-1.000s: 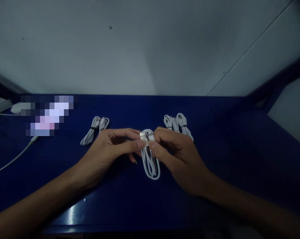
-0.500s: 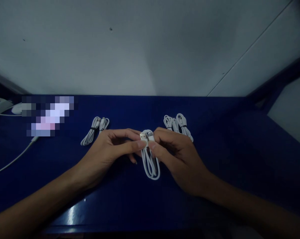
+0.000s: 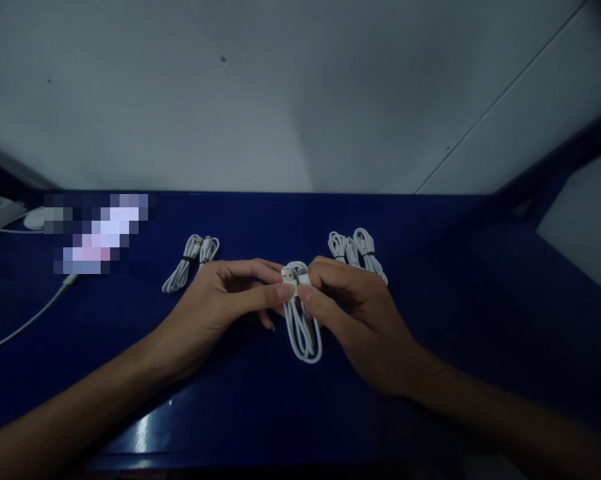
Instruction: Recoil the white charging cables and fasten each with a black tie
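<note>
A coiled white cable (image 3: pixel 303 340) hangs between my two hands above the blue table, its USB plug and a second metal-tipped plug side by side at the top. My left hand (image 3: pixel 230 297) pinches it from the left, thumb on the USB plug's white housing. From the right, my right hand (image 3: pixel 355 303) grips the same coil, its thumb beside the other plug. Beyond my left hand lie coiled white cables (image 3: pixel 180 270) with dark ties. Behind my right hand is another group of tied white cables (image 3: pixel 365 250), partly covered by that hand.
On the blue table (image 3: pixel 260 413), a blurred-out bright object (image 3: pixel 105 230) lies at the left with a white cord (image 3: pixel 30 327) running from it. A white rounded item (image 3: pixel 34 219) sits beside it. A grey wall (image 3: pixel 280 100) rises behind the table.
</note>
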Demonstrator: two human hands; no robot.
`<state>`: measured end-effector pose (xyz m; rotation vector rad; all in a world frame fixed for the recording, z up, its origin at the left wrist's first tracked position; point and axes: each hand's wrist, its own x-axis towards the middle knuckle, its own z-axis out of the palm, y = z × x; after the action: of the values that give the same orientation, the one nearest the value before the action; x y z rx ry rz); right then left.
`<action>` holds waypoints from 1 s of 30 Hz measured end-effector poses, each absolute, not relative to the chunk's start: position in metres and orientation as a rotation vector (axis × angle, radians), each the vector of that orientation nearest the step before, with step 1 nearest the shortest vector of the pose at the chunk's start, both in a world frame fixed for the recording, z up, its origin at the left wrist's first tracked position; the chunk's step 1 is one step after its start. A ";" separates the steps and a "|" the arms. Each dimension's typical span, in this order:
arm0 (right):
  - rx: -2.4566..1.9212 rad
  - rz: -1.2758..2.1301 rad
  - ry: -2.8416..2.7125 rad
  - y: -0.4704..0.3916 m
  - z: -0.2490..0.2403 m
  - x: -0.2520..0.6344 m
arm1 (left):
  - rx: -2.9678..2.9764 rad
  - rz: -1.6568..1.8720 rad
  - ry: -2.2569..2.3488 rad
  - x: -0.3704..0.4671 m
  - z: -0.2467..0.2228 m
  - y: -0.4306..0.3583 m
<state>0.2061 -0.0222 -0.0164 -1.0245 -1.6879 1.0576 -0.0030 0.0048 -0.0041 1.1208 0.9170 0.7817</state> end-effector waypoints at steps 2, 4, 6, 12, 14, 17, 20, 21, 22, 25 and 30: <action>-1.026 1.051 -1.695 -0.022 -0.016 0.206 | 1.119 0.785 0.918 -0.003 -0.004 0.005; -1.020 1.061 -1.690 -0.022 -0.016 0.206 | 1.120 0.786 0.918 -0.003 -0.005 0.005; -1.018 1.070 -1.683 -0.023 -0.016 0.206 | 1.120 0.787 0.917 -0.004 -0.004 0.005; -1.034 1.066 -1.695 -0.023 -0.016 0.207 | 1.114 0.786 0.925 -0.004 -0.005 0.004; -1.033 1.072 -1.691 -0.022 -0.017 0.207 | 1.122 0.781 0.915 -0.004 -0.006 0.004; -1.019 1.074 -1.684 -0.022 -0.017 0.207 | 1.115 0.784 0.915 -0.004 -0.006 0.004; -1.027 1.060 -1.694 -0.022 -0.016 0.207 | 1.117 0.782 0.914 -0.005 -0.006 0.004; -1.032 1.064 -1.694 -0.022 -0.015 0.207 | 1.119 0.783 0.912 -0.005 -0.005 0.004; -1.034 1.073 -1.693 -0.022 -0.015 0.206 | 1.118 0.784 0.912 -0.004 -0.005 0.004; -1.033 1.081 -1.691 -0.023 -0.015 0.206 | 1.114 0.784 0.918 -0.004 -0.004 0.004; -1.022 1.075 -1.686 -0.023 -0.016 0.206 | 1.114 0.780 0.924 -0.004 -0.004 0.004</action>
<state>0.2062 -0.0226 -0.0159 -1.0222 -1.6862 1.0750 -0.0041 0.0036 -0.0038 1.1144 0.9243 0.7799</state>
